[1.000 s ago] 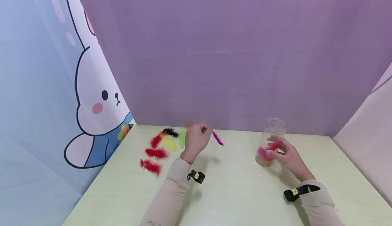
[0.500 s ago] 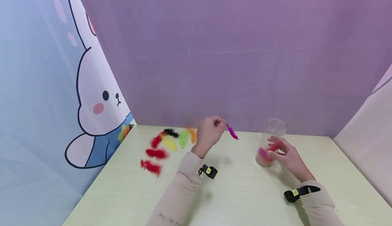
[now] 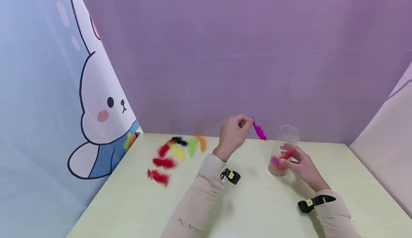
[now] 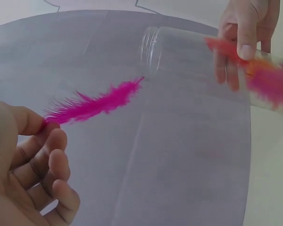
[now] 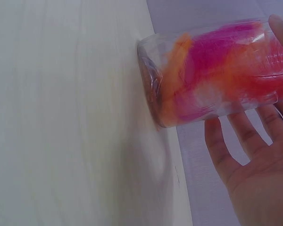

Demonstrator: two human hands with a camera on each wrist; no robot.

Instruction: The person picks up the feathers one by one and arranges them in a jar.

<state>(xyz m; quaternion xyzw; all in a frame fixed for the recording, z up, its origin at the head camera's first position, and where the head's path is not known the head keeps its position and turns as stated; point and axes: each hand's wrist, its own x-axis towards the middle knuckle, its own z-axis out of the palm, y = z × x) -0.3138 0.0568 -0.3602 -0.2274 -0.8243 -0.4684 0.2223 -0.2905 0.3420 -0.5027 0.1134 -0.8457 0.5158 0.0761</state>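
A magenta feather (image 3: 259, 131) is pinched at one end between the thumb and forefinger of my left hand (image 3: 232, 135), raised above the table, its free end pointing toward the jar. In the left wrist view the feather (image 4: 99, 104) stretches out toward the jar's mouth, apart from it. My right hand (image 3: 304, 166) grips the clear jar (image 3: 279, 148), which stands tilted slightly on the table. Orange, magenta and red feathers (image 5: 226, 66) fill its lower part, as the right wrist view shows. The jar's mouth has no lid on it.
On the left of the table (image 3: 251, 202) lie several loose feathers: red ones (image 3: 165, 162), a black one (image 3: 179, 140), a yellow one (image 3: 177, 151), a green one (image 3: 192, 147) and an orange one (image 3: 201, 142). A purple cloth (image 3: 241, 59) hangs behind.
My left hand has moved right and upward with the magenta feather, nearer the jar, uncovering the green and orange feathers. My right hand and the jar have stayed in place.
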